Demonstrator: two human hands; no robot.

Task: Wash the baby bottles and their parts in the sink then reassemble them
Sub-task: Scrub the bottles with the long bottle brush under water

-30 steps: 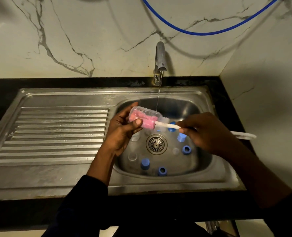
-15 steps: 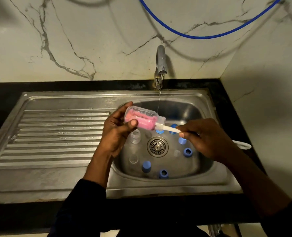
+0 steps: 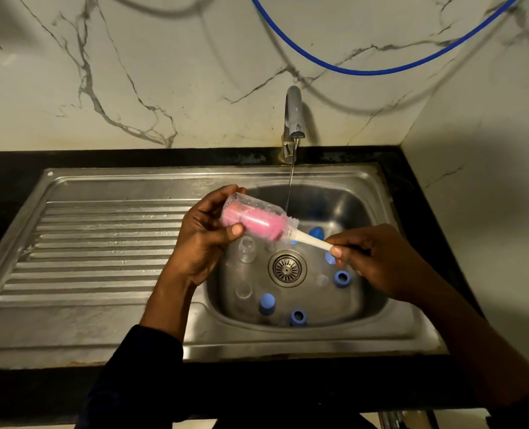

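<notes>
Obs.: your left hand (image 3: 205,239) is curled around a clear bottle (image 3: 257,218), held on its side above the drain (image 3: 287,268). Your right hand (image 3: 377,258) pinches the white handle of the brush (image 3: 312,241); its pink sponge head sits inside the bottle. A thin stream runs from the tap (image 3: 293,119) behind the drain.

Status: early. Blue rings and caps (image 3: 341,278) and clear pieces (image 3: 246,249) lie scattered around the drain, apparently unwashed. Nothing reassembled yet.
</notes>
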